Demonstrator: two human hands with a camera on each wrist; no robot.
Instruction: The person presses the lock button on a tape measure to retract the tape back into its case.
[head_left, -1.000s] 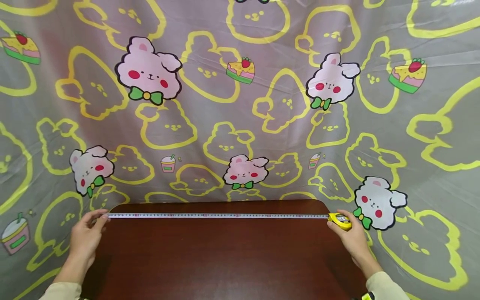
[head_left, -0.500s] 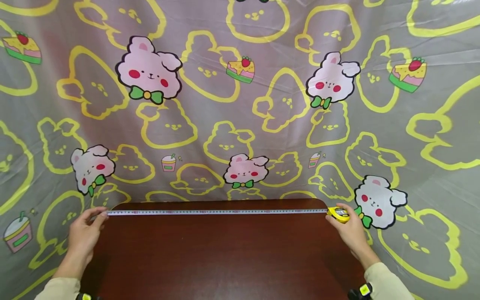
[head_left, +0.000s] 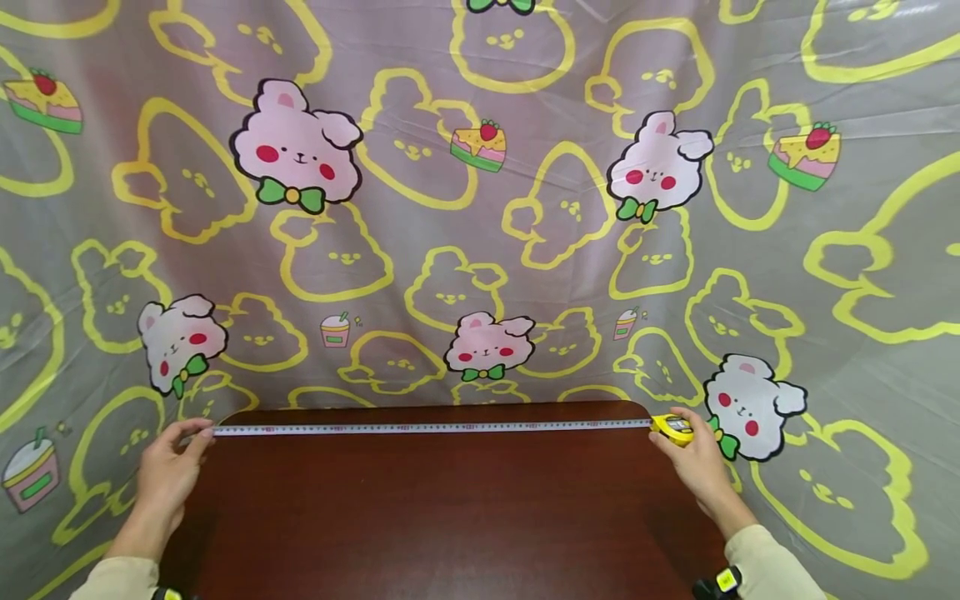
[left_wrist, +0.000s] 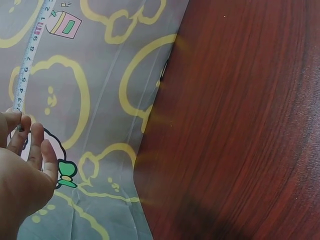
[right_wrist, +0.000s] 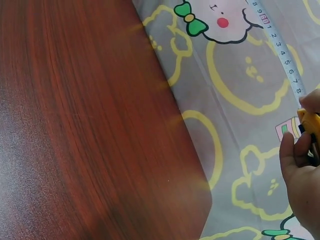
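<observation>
A white measuring tape blade [head_left: 435, 429] stretches nearly level across the far part of the dark red-brown table [head_left: 435, 508]. My left hand [head_left: 168, 467] pinches its free end between thumb and forefinger; the left wrist view shows the small metal hook at the fingertips of that hand [left_wrist: 30, 175]. On the other side, my right hand [head_left: 701, 467] grips the yellow tape measure case [head_left: 672, 429], from which the blade comes out. In the right wrist view the case [right_wrist: 310, 125] is partly cut off by the frame edge, and the blade [right_wrist: 282, 52] looks raised off the tabletop.
A grey curtain [head_left: 420, 208] printed with yellow outlines, white rabbits, cakes and cups hangs behind the table and along both sides. The table's far corners are rounded. Dark straps with yellow-marked devices [head_left: 726, 581] sit at the wrists, by the pale sleeves.
The head view has shifted slightly. Both hands keep their hold, and the blade stays extended at about the same length. The right hand with the case appears slightly higher and further left than one second ago.
</observation>
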